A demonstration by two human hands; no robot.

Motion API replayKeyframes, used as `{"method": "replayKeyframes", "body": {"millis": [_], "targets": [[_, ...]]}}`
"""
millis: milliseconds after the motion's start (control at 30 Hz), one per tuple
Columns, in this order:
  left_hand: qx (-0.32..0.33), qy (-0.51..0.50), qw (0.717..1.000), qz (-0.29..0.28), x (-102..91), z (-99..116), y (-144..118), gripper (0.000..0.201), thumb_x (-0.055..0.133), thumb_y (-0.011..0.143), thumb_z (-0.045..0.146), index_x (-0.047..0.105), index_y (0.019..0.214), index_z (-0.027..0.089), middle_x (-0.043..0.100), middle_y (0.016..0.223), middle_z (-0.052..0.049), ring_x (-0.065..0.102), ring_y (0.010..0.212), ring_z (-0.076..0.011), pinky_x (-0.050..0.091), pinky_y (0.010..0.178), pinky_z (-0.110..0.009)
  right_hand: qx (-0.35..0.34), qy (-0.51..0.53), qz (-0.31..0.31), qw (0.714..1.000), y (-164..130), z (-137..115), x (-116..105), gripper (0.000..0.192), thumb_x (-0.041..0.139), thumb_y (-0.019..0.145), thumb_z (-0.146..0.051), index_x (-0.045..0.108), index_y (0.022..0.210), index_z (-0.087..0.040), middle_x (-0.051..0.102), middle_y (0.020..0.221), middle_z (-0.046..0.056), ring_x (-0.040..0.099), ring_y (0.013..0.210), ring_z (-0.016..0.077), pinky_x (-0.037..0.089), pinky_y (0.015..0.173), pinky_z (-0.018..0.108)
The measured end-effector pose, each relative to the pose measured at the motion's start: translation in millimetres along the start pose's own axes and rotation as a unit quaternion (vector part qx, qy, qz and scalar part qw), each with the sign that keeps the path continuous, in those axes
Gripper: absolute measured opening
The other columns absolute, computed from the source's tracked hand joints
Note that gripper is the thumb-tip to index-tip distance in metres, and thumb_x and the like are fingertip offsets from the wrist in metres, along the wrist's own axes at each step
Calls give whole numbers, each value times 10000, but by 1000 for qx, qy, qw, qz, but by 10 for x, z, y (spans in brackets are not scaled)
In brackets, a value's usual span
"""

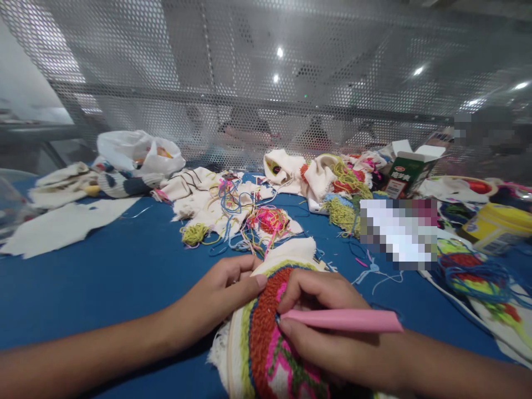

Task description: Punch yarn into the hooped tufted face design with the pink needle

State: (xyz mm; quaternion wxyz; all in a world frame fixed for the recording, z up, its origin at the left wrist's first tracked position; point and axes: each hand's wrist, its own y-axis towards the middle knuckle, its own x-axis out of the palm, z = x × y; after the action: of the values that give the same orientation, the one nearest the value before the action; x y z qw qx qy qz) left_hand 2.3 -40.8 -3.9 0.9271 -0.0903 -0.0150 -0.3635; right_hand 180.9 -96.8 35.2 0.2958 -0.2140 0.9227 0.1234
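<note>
Embroidery hoop with punch-needle work, low centre on the blue table, tilted toward the camera; looped yarn in rust, pink, yellow-green and green fills the cloth. Right hand: fingers pinched tight round a pink punch needle tool, tip end pressed at the rust band, handle running out to the right over the knuckles. Left hand: fingers curled, thumb flat on the hoop's upper left edge, steadying the cloth; nothing gripped inside the palm that shows.

Just beyond the hoop: tangle of loose yarn, pink, blue, yellow, on scraps of cream cloth. Far left: white plastic bag, flat cream fabric sheet. Right: open green and white carton, yellow tub, more stitched pieces. Perforated metal screen behind the table.
</note>
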Motion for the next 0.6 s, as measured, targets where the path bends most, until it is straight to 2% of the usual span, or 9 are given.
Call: {"method": "replayKeyframes", "body": {"millis": [600], "targets": [[4, -1, 1000, -7, -1, -15, -3, 302, 548, 769, 434, 474, 765, 141, 527, 673, 2, 487, 592, -109, 333, 529, -203, -8, -6, -7, 1000, 8, -6, -9, 77, 513, 748, -141, 465, 696, -170, 488, 638, -51, 427, 564, 56, 346, 523, 169]]}}
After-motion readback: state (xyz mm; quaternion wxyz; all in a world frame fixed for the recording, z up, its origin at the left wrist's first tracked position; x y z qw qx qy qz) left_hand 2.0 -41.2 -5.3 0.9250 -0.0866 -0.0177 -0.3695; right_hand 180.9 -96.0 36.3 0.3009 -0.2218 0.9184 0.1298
